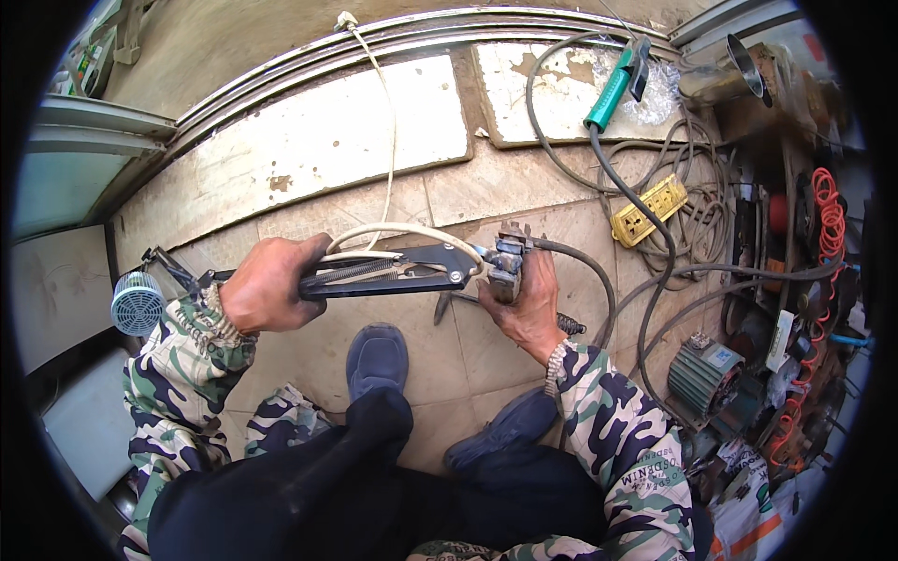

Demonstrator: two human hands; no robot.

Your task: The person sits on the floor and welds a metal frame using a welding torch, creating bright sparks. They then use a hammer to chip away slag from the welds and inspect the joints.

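One black spring arm (402, 283) lies left to right, left grip (267, 283) clasping it, right grip (526, 307) a bracket (506, 264).

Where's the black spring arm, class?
In the head view, left of centre, the black spring arm is in the left hand, its right end near the right hand.

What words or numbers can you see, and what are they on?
Right sleeve: dark capital letters; I won't copy them.
Motor label: too small to read.
White strip: marks too small.
White bag: dark letters, partly hidden, not copied.
Black spring arm: none I can see.
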